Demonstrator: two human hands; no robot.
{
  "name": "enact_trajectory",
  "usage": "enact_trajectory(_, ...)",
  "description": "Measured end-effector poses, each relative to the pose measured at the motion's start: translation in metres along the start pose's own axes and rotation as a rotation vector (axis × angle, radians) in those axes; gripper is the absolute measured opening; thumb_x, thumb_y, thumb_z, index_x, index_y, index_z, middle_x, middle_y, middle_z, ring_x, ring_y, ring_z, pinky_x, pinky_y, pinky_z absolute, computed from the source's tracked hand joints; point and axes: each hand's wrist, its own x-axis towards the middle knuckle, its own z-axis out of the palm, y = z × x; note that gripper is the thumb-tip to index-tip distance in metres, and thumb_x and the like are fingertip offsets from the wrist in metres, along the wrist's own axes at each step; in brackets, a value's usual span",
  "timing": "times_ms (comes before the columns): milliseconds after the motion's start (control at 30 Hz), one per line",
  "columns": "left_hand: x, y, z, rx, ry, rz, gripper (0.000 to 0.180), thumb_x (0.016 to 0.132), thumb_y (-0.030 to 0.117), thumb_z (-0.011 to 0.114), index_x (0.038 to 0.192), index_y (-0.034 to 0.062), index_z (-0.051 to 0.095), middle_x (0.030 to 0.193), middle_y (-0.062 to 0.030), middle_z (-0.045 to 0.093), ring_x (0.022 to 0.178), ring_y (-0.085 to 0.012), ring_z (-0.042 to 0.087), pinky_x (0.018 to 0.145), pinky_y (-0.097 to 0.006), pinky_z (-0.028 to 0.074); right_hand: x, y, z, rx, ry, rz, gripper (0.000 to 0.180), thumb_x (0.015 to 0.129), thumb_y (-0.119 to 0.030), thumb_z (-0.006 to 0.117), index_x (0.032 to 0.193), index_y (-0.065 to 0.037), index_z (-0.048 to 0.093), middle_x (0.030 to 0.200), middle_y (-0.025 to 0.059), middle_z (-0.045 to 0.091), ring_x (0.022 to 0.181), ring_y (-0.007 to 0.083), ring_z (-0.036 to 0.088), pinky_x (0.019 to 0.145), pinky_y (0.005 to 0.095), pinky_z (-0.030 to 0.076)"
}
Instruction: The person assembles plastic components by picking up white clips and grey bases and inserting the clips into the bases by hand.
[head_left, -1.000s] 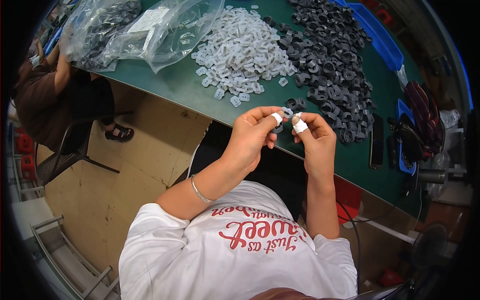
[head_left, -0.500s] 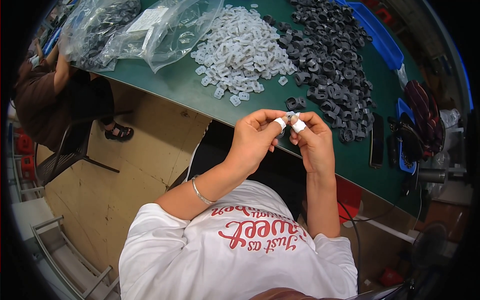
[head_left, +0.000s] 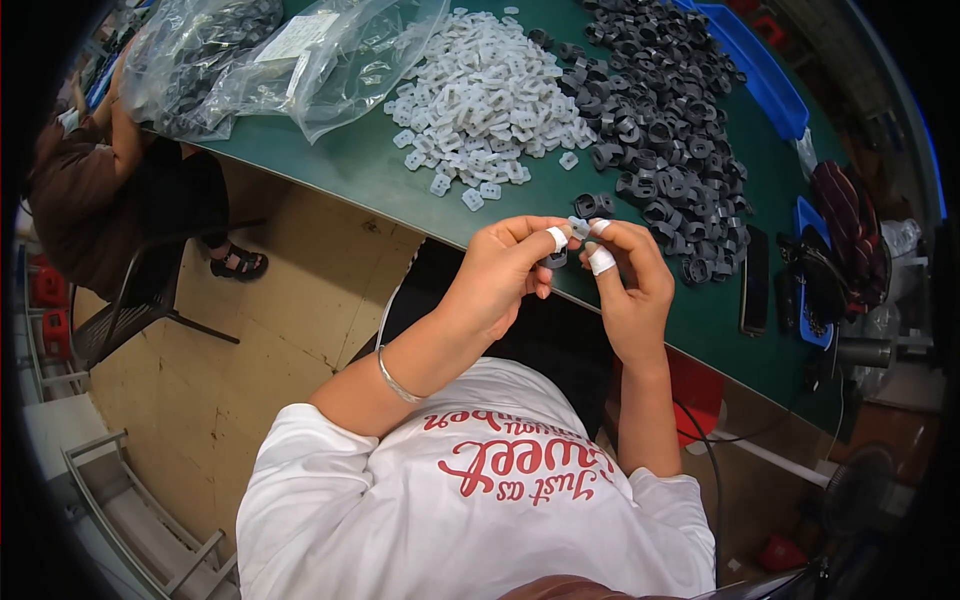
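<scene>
In the head view, the left hand pinches a translucent white plate near the green table, a dark grey ring clip below its thumb; whether the right hand beside it grips anything, I cannot tell.

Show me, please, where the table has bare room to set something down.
Bare table lies between the clear bag, the white pile and the near edge. More lies between the black pile, the long blue tray and the phone. The middle is crowded: the piles meet there, left hand and right hand before them.
</scene>
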Motion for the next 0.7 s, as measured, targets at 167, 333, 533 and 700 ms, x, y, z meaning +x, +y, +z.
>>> enact_trajectory(167, -0.003, 0.005, 0.001, -0.039, -0.038, -0.111, 0.016, 0.089, 0.011, 0.061, 0.099, -0.0006, 0.062, 0.086, -0.0051, 0.065, 0.055, -0.0051, 0.048, 0.047, -0.02, 0.041, 0.014, 0.004, -0.017, -0.44, -0.114, -0.439, 0.029, 0.07, 0.01, 0.066, 0.096, -0.002, 0.065, 0.091, 0.0114, 0.064, 0.075, 0.0258, 0.064, 0.064, 0.0317, 0.052)
enact_trajectory(333, -0.003, 0.007, 0.0, -0.03, -0.081, -0.165, 0.016, 0.09, 0.012, 0.06, 0.1, -0.0003, 0.062, 0.084, -0.0047, 0.065, 0.055, -0.005, 0.049, 0.047, -0.02, 0.041, 0.02, 0.004, -0.024, -0.591, -0.145, -0.763, 0.031, 0.064, 0.009, 0.067, 0.093, -0.001, 0.064, 0.09, 0.0099, 0.064, 0.074, 0.025, 0.064, 0.062, 0.0332, 0.052)
enact_trajectory(533, -0.003, 0.002, 0.0, -0.032, -0.16, -0.115, 0.022, 0.094, 0.012, 0.055, 0.11, -0.0022, 0.06, 0.098, -0.0085, 0.064, 0.071, -0.0092, 0.057, 0.064, -0.023, 0.051, 0.019, 0.004, -0.029, -0.481, -0.092, -0.532, 0.021, 0.073, 0.007, 0.066, 0.093, 0.002, 0.063, 0.086, 0.0109, 0.063, 0.073, 0.0232, 0.064, 0.065, 0.0293, 0.051)
enact_trajectory(700, -0.001, -0.002, 0.006, 0.137, -0.164, 0.102, 0.03, 0.095, 0.005, 0.051, 0.123, -0.0054, 0.053, 0.115, -0.0121, 0.059, 0.095, -0.0148, 0.062, 0.09, -0.029, 0.052, 0.003, -0.005, -0.019, -0.087, -0.024, 0.022, 0.011, 0.082, 0.004, 0.065, 0.093, 0.004, 0.062, 0.086, 0.0077, 0.064, 0.074, 0.0126, 0.061, 0.066, 0.0248, 0.048)
